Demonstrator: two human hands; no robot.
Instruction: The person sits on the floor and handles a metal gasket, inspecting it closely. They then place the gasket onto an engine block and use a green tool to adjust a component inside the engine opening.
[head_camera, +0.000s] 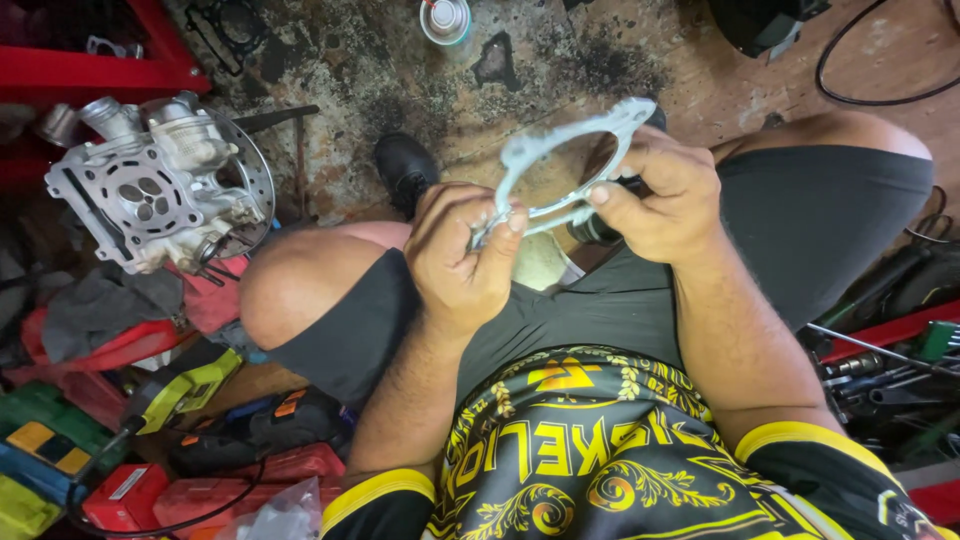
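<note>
floor (420, 70): stained, grimy concrete | red shelf (110, 70) at left | light: even

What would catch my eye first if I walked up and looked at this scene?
Probably the thin grey gasket held up at centre by the left hand and right hand. Next, the pale metal engine cylinder head at upper left, above a clutter of red tool cases.

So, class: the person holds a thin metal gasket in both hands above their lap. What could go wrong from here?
1. The gasket looks thin; the left hand and right hand could bend it.
2. If dropped, it may land on the grimy floor and pick up dirt.
</note>
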